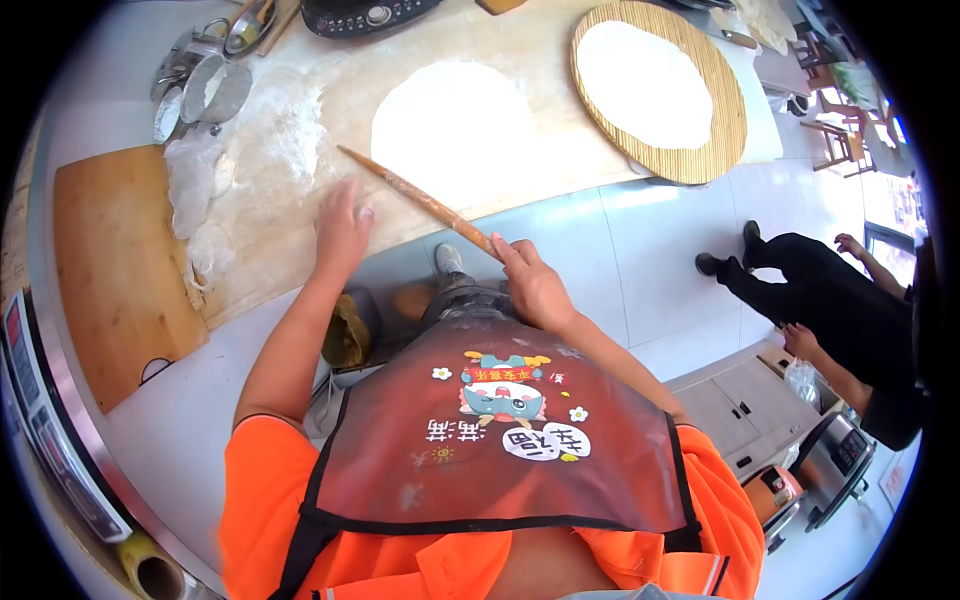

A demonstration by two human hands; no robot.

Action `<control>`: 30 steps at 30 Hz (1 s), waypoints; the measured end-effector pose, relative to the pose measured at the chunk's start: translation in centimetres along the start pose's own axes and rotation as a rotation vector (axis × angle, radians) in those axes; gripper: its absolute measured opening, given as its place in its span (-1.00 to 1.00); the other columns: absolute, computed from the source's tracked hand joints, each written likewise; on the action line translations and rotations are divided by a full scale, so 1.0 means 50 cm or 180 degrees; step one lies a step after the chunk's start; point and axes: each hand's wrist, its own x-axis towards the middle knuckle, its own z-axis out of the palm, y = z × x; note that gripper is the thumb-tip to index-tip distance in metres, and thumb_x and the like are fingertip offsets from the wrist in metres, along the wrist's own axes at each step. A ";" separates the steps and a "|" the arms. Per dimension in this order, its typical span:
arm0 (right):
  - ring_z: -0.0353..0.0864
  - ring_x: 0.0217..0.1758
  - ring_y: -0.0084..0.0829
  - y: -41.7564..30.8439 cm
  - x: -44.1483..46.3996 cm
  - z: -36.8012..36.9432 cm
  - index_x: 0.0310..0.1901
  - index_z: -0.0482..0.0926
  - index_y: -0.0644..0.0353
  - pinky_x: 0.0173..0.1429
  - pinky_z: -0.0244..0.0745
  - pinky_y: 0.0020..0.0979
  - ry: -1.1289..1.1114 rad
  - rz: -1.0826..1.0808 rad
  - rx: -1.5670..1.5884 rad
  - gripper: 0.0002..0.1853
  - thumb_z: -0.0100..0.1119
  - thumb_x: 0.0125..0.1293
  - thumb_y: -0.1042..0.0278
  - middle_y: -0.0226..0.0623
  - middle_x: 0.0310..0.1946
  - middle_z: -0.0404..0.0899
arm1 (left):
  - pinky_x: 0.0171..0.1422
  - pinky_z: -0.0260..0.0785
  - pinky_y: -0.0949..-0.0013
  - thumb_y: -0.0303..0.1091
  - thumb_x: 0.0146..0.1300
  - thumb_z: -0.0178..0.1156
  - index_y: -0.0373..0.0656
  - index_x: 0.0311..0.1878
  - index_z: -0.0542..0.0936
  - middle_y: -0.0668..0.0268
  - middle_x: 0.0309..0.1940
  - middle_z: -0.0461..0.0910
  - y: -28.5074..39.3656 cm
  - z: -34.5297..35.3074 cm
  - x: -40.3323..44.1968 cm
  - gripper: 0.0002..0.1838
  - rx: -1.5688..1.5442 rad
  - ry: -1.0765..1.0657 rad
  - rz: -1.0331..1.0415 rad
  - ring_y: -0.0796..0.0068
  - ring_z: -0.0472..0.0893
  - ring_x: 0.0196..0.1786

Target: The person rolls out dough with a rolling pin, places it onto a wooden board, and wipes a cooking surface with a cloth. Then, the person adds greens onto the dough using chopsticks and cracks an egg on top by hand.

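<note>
A wooden rolling pin [425, 202] lies at a slant over the floured board, its tapered far end pointing up and left. My right hand [537, 285] is wrapped round its near end at the board's front edge. My left hand [343, 232] rests at the board's front, apart from the pin, its fingers spread and holding nothing. Beyond the pin is a thin round white dough sheet [455, 130]. Another white sheet [645, 85] lies on a round woven mat [728, 110] at the right. Loose flour [285, 125] covers the board's left part.
At the back left are a metal sieve [218, 90] and a bowl [168, 115]. Plastic bags [192, 180] lie beside a wooden board [125, 260]. A black appliance [370, 15] stands behind. Another person [840, 300] in dark clothes stands at the right, near cabinets [745, 410].
</note>
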 end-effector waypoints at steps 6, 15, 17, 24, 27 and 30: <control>0.60 -0.12 -0.01 0.048 0.007 -0.073 0.37 0.38 0.22 -0.03 0.55 -0.15 0.0745 0.0170 0.0303 -0.52 0.06 0.43 0.59 -0.02 -0.09 0.53 | 0.21 0.49 0.11 0.02 0.23 0.37 -0.35 0.01 0.64 -0.08 -0.01 0.68 -0.009 0.053 0.165 -0.44 -0.1917 -0.0172 -0.2159 0.00 0.65 0.08; 0.45 -0.41 -0.61 0.043 -0.009 0.040 0.28 0.42 0.27 -0.31 0.44 -0.50 0.0634 0.1260 0.1896 -0.67 -0.04 0.57 0.39 -0.35 -0.23 0.62 | 0.15 0.54 0.10 0.06 0.04 0.51 -0.31 -0.05 0.65 0.06 -0.03 0.70 -0.066 0.086 0.288 -0.38 0.0454 -0.0954 -0.1439 0.05 0.70 0.01; 0.42 -0.42 -0.62 0.047 -0.008 0.070 0.21 0.46 0.27 -0.31 0.43 -0.50 0.0824 0.1043 0.1758 -0.71 -0.05 0.57 0.38 -0.36 -0.24 0.60 | 0.14 0.58 0.11 -0.07 0.18 0.44 -0.29 0.04 0.60 0.09 -0.02 0.68 0.003 0.020 0.287 -0.48 -0.0393 -0.1303 -0.1389 0.10 0.71 0.00; 0.21 -0.64 -0.71 -0.007 0.038 0.015 0.17 0.56 0.19 -0.62 0.10 -0.56 0.0186 0.1875 0.3102 -0.66 -0.05 0.58 0.18 -0.53 -0.47 0.45 | 0.36 0.49 0.09 -0.21 0.52 0.12 -0.36 0.22 0.47 0.05 0.02 0.64 0.357 -0.278 0.266 -0.59 -0.4896 -0.1346 0.0108 0.12 0.65 0.15; 0.12 -0.68 -0.72 -0.043 0.042 -0.096 0.20 0.56 0.23 -0.68 -0.01 -0.58 -0.0286 0.1806 0.4193 -0.63 -0.04 0.58 0.18 -0.56 -0.50 0.41 | 0.33 0.51 0.13 -0.26 0.55 0.09 -0.36 0.23 0.45 0.02 0.06 0.62 0.329 -0.342 0.220 -0.62 -0.4931 -0.1167 0.0313 0.14 0.67 0.13; 0.06 -0.70 -0.74 -0.070 0.045 -0.188 0.21 0.58 0.23 -0.69 -0.07 -0.60 -0.0229 0.1674 0.3742 -0.61 -0.05 0.58 0.17 -0.57 -0.53 0.36 | 0.33 0.49 0.14 -0.23 0.52 0.10 -0.32 0.23 0.48 0.05 0.08 0.64 0.250 -0.326 0.175 -0.61 -0.4692 -0.1074 -0.0020 0.18 0.66 0.15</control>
